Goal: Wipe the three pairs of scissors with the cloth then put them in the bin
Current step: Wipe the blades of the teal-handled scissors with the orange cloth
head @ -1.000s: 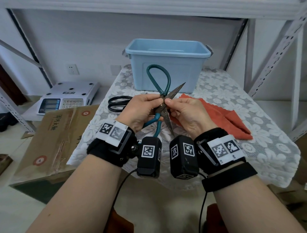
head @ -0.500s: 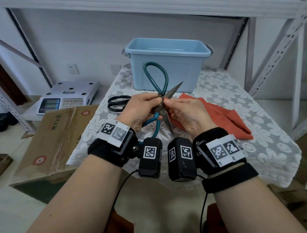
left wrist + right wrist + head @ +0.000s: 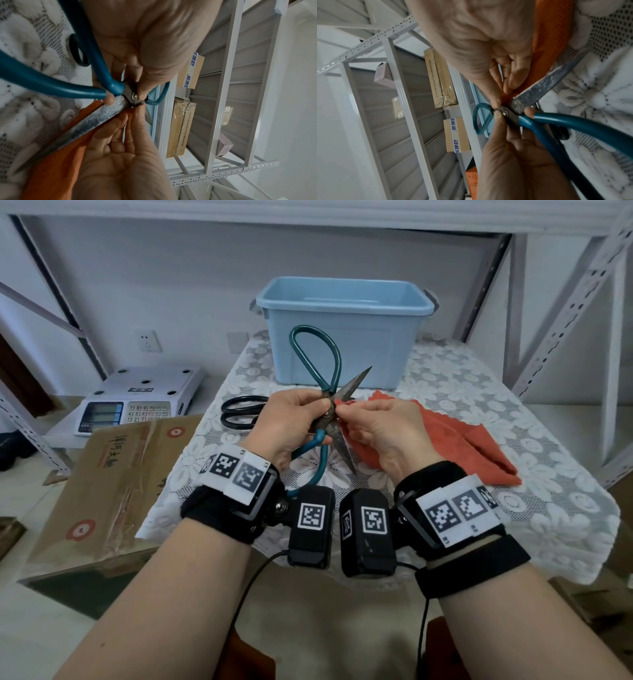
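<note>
Teal-handled scissors (image 3: pixel 317 364) with dark, spread blades are held above the table. My left hand (image 3: pixel 291 422) grips them at the pivot (image 3: pixel 132 96), thumb on the rivet. My right hand (image 3: pixel 380 428) pinches a corner of the orange cloth (image 3: pixel 479 450) against the blade right by the pivot (image 3: pixel 505 100). The near blade (image 3: pixel 82 129) points down toward me; the far one points up toward the light blue bin (image 3: pixel 346 333). Black-handled scissors (image 3: pixel 239 414) lie on the table to the left, partly hidden by my left hand.
A white lace tablecloth (image 3: pixel 462 392) covers the table. Left of it stand a white weighing scale (image 3: pixel 137 398) and a leaning cardboard box (image 3: pixel 113 474). Grey metal shelving uprights (image 3: pixel 561 313) rise at the right and behind.
My right hand has brought a corner of the orange cloth up to the blade beside the pivot. The scissors stay in my left hand, nearly in the same place.
</note>
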